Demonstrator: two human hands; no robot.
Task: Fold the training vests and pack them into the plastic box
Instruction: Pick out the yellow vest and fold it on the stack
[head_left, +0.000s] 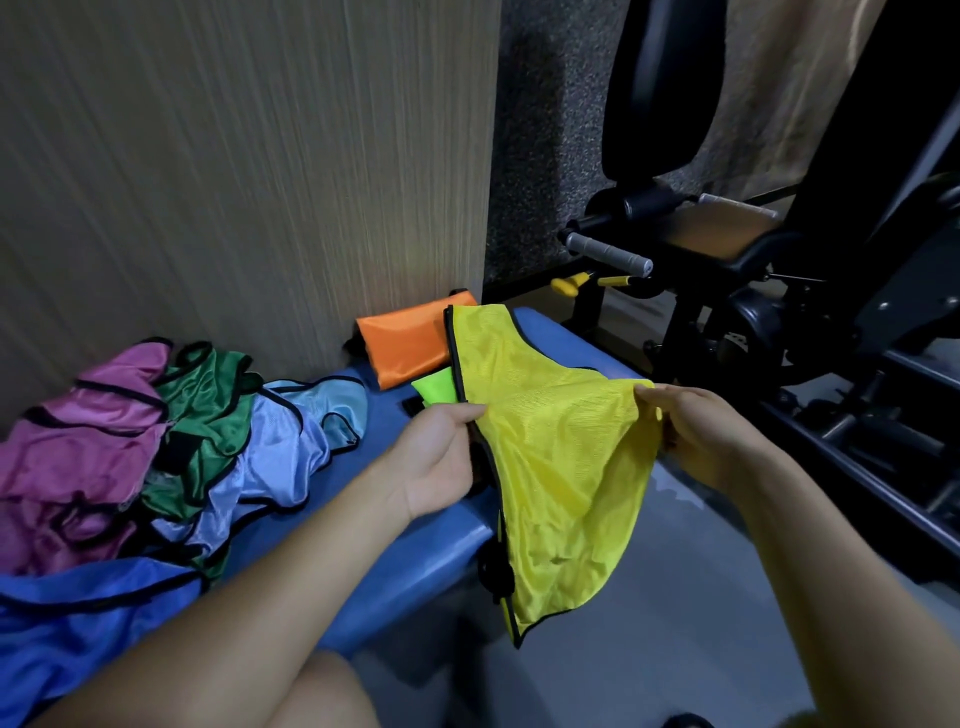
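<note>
Head view: yellow mesh vest held up over the end of the blue bench. Left hand pinches its black-trimmed edge; right hand grips the opposite fold. Lower half hangs off the bench edge toward the floor.

Step in hand, as judged: first fold of the yellow vest. To do it well, pull the held span taut, line the black trim up edge on edge, then lay it flat on the bench before folding again; the loose tail may drag or twist otherwise.

Folded orange vest and lime-green vest lie behind it near the wall. Unfolded pile to the left: pink, green, light blue, royal blue. Plastic box not in view.
</note>
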